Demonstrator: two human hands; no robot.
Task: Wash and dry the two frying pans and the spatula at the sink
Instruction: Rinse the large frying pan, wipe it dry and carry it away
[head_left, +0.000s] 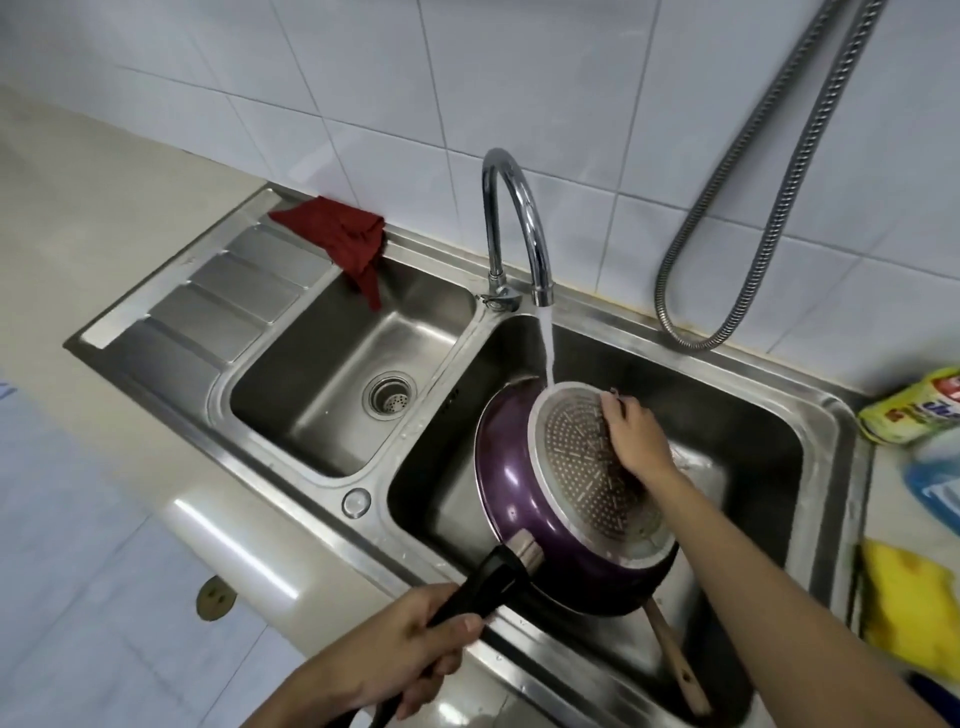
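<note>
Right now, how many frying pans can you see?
1: the purple frying pan, bottom up under the tap, over the right basin. A second may be hidden.

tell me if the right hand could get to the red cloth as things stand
Probably yes. The right hand only rests on the purple pan, and nothing stands between it and the red cloth behind the left basin except the tap.

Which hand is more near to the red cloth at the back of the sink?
Left, only slightly. The left hand grips the pan handle at the front edge; the right hand rubs the pan's underside. Both are far from the red cloth.
</note>
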